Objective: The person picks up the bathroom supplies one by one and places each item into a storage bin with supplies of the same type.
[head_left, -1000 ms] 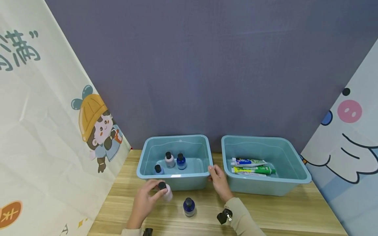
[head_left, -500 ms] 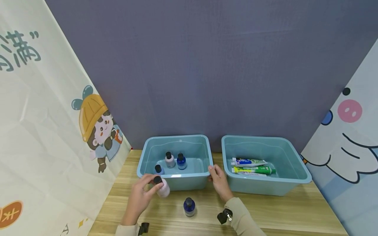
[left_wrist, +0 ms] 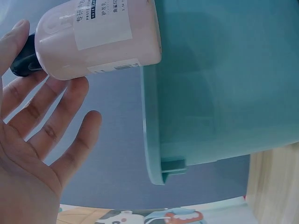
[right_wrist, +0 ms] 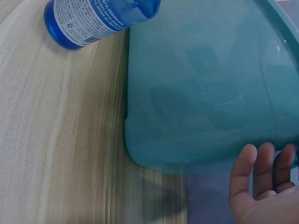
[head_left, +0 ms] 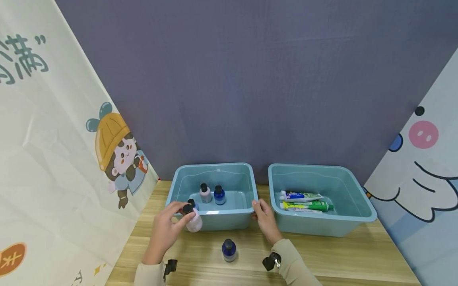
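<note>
The left hand (head_left: 165, 230) pinches the pink bottle (head_left: 194, 223) by its black cap, fingers curled round the top, and has lifted it from the table up to the near rim of the left tub (head_left: 214, 213), closer than a second ago. The right hand (head_left: 264, 218) still rests with relaxed fingers against that tub's right corner. The blue bottle (head_left: 228, 250) stands untouched on the wood, so one bottle looks nearly binned and one remains.

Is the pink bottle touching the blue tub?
Cannot tell. In the left wrist view the pink bottle, held by the left hand, overlaps the tub's rim, but no contact or gap shows.
</note>
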`<state>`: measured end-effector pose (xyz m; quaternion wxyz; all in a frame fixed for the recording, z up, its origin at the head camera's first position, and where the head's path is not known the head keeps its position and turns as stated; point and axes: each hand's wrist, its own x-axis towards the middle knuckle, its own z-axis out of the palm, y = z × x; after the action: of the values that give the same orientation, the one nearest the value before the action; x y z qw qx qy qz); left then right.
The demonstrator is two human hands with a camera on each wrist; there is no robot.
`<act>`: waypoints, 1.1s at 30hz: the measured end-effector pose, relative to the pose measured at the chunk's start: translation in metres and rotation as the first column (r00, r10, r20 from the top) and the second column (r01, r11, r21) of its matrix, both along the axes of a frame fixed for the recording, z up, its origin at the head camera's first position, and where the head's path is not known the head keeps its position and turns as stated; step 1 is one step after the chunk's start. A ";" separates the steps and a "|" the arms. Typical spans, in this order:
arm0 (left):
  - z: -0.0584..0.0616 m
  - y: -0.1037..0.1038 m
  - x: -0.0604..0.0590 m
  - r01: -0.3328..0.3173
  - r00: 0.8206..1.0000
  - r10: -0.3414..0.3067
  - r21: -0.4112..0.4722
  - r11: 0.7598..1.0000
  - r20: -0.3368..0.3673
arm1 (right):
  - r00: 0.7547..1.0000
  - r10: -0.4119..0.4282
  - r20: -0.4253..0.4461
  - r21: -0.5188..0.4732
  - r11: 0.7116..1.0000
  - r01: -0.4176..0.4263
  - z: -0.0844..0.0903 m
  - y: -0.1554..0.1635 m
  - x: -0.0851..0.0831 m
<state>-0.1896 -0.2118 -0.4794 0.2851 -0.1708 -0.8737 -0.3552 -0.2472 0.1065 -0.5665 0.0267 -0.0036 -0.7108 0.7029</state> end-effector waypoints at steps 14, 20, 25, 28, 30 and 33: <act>0.021 -0.005 -0.011 0.006 1.000 -0.006 -0.010 1.000 -0.016 | 1.000 0.014 0.019 0.011 1.000 -0.014 0.000 0.002 -0.001; 0.027 -0.008 -0.018 -0.009 1.000 0.009 -0.022 1.000 0.013 | 1.000 0.011 0.005 0.008 1.000 -0.011 0.000 0.001 0.000; 0.030 -0.009 -0.025 -0.050 0.996 0.053 -0.051 0.997 0.067 | 1.000 0.005 -0.021 0.009 1.000 -0.004 -0.001 0.001 0.001; 0.031 -0.009 -0.030 -0.062 0.994 0.069 -0.074 0.995 0.082 | 1.000 0.002 -0.014 0.011 1.000 -0.002 -0.003 0.003 0.001; 0.032 -0.009 -0.033 -0.071 0.993 0.078 -0.085 0.994 0.084 | 1.000 -0.001 -0.004 0.011 1.000 0.001 -0.003 0.003 0.001; 0.034 -0.011 -0.037 -0.092 0.992 0.100 -0.101 0.991 0.074 | 1.000 0.006 0.000 0.014 1.000 -0.006 -0.002 0.002 0.000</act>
<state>-0.2262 -0.2224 -0.4449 0.2585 -0.1281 -0.9078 -0.3044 -0.2469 0.1088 -0.5684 0.0245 -0.0012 -0.7156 0.6981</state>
